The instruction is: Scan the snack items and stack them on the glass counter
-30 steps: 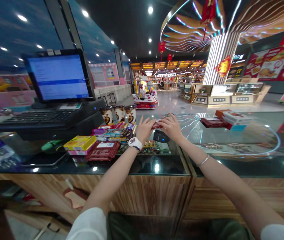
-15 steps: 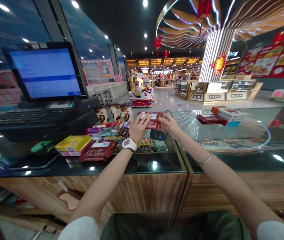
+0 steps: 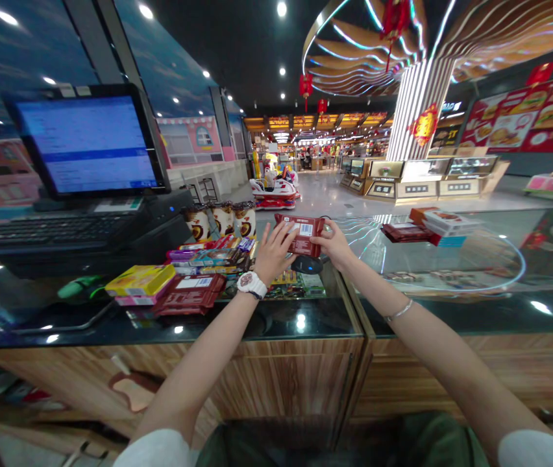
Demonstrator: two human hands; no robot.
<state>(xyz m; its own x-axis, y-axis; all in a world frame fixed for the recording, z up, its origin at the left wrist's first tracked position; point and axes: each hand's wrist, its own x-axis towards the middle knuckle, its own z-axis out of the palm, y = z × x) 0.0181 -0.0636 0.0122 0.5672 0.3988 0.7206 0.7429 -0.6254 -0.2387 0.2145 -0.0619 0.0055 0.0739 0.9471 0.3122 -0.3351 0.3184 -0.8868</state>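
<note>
A dark red packet (image 3: pixel 307 235) with a white label is held up between my two hands above the glass counter. My left hand (image 3: pixel 274 251), with a white watch at the wrist, grips its left side, fingers across the front. At its right edge my right hand (image 3: pixel 333 244) pinches it between thumb and fingers. Just below the packet sits a black device (image 3: pixel 307 264) with a blue light. Left of my left hand lie colourful snack bars (image 3: pixel 215 254), another dark red packet (image 3: pixel 191 294) and yellow boxes (image 3: pixel 141 280).
A monitor (image 3: pixel 89 146) and keyboard (image 3: pixel 33 233) stand at the left. Brown and white pouches (image 3: pixel 222 220) stand behind the bars. More red packets (image 3: pixel 404 232) and white boxes (image 3: pixel 449 222) lie on the right glass counter.
The red packet has been tilted up, so more of its labelled face shows, and it has shifted slightly right. Both hands still hold it.
</note>
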